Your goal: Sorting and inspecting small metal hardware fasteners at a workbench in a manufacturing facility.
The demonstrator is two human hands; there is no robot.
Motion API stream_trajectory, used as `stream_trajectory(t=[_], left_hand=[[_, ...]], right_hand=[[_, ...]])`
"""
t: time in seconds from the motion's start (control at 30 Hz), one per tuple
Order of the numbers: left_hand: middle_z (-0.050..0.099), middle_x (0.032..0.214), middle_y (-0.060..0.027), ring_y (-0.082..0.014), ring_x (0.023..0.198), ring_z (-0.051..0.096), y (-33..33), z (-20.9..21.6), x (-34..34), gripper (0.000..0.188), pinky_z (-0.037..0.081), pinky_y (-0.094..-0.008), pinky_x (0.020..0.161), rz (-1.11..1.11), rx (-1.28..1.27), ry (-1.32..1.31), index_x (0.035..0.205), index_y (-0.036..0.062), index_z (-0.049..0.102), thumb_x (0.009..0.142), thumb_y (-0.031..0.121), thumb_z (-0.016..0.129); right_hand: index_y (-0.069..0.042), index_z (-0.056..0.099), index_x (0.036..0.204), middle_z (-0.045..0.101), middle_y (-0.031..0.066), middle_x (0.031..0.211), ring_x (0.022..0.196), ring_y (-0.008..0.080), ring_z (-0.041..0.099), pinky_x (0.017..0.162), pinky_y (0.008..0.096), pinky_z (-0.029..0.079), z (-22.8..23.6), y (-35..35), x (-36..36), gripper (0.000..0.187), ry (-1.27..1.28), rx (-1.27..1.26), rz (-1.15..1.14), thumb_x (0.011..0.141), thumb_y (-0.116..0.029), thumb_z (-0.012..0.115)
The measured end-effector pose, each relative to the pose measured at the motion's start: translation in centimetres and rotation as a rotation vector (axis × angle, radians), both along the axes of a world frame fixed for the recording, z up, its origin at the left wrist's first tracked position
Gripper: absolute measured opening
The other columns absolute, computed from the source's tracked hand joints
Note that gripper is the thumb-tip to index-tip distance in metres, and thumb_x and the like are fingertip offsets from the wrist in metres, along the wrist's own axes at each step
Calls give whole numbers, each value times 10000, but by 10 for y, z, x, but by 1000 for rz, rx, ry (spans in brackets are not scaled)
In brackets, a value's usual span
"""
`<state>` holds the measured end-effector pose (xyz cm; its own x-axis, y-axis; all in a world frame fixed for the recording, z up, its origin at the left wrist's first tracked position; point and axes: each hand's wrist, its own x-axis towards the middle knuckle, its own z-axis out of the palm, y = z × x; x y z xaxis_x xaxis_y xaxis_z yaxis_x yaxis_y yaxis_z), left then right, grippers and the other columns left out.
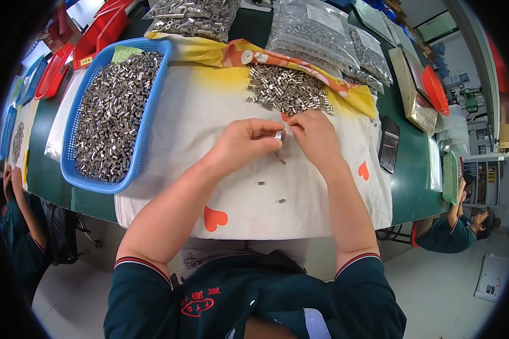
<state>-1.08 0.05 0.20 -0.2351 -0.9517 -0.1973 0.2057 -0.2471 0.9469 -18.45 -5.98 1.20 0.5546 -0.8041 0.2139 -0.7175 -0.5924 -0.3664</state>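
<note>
My left hand (246, 140) is closed, pinching a small round silvery metal piece (280, 135) between thumb and fingers. Just beside it, my right hand (315, 135) has its fingers curled together at the near edge of a pile of small metal cylinders (288, 90). Whatever its fingertips hold is hidden. Below the hands, a loose small cylinder (261, 183) and another cylinder (281, 201) lie on the white cloth (175, 130). A thin metal bit (283, 161) shows just under the round piece; I cannot tell whether the two are joined.
A blue basket (147, 135) full of similar cylinders stands on the left. Bagged metal parts (314, 34) lie at the back. To the right are a dark phone-like device (389, 144) and a red tray (435, 90). Other people sit at both sides.
</note>
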Motion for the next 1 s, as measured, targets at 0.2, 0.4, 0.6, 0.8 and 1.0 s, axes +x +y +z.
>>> stream_trajectory(t=[0.2, 0.4, 0.6, 0.8, 1.0], left_hand=[[608, 924, -37, -67, 816, 550, 0, -2, 3, 323, 444, -206, 739, 19, 50, 87, 1102, -15, 534, 789, 42, 589], [611, 921, -51, -72, 810, 555, -1, -2, 4, 330, 449, -208, 733, 33, 65, 54, 1104, -15, 533, 786, 44, 596], [613, 929, -56, -74, 816, 557, 1, -2, 1, 316, 451, -204, 728, 34, -8, -44, 1083, -18, 552, 780, 48, 608], [616, 926, -54, -72, 813, 561, 1, 0, 3, 312, 455, -202, 719, 38, 14, 12, 1080, -20, 554, 783, 58, 609], [618, 914, -51, -77, 804, 565, 3, -3, 0, 311, 461, -208, 717, 3, 26, -31, 1071, -13, 561, 777, 68, 617]], right_hand=[[-18, 594, 786, 580, 88, 793, 789, 234, 541, 714, 321, 432, 8, 21, 1, 63, -226, 209, -131, 736, -47, 571], [-10, 589, 810, 579, 39, 816, 751, 102, 524, 706, 225, 419, 21, 30, 4, 67, -511, 402, 7, 747, 0, 571], [-15, 584, 787, 588, 55, 747, 663, 150, 560, 606, 256, 453, 20, 35, 8, 77, -491, 336, -47, 713, -24, 601], [-18, 591, 781, 590, 49, 742, 676, 145, 557, 611, 261, 446, 19, 36, 10, 76, -589, 378, -95, 711, -31, 618], [-5, 601, 806, 595, 53, 782, 722, 132, 547, 675, 247, 431, 18, 20, -8, 86, -419, 436, 117, 744, -64, 601]])
